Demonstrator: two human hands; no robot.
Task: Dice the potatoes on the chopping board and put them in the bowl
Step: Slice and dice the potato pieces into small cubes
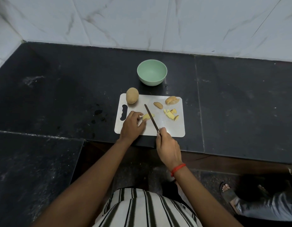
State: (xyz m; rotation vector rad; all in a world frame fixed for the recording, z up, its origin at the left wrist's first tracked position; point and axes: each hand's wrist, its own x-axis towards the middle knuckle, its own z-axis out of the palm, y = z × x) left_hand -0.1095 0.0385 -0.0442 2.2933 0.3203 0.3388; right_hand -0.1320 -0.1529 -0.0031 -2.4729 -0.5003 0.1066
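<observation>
The left hand (132, 124) pinches a yellow potato wedge (146, 118), the right hand (168, 148) clamps a thin dark knife (154, 123); a round pale-green bowl (151, 72) stands beyond.

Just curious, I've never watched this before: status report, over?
Left hand holding potato slice; right hand gripping knife. Bowl empty, whole potato uncut. Nothing in the way.

White marble-tiled walls (142, 22) with grey veins meet in a corner at upper left. Below them runs a black stone counter (60, 87), seamed and smudged. The floor (133, 174) is dark, speckled stone.
</observation>
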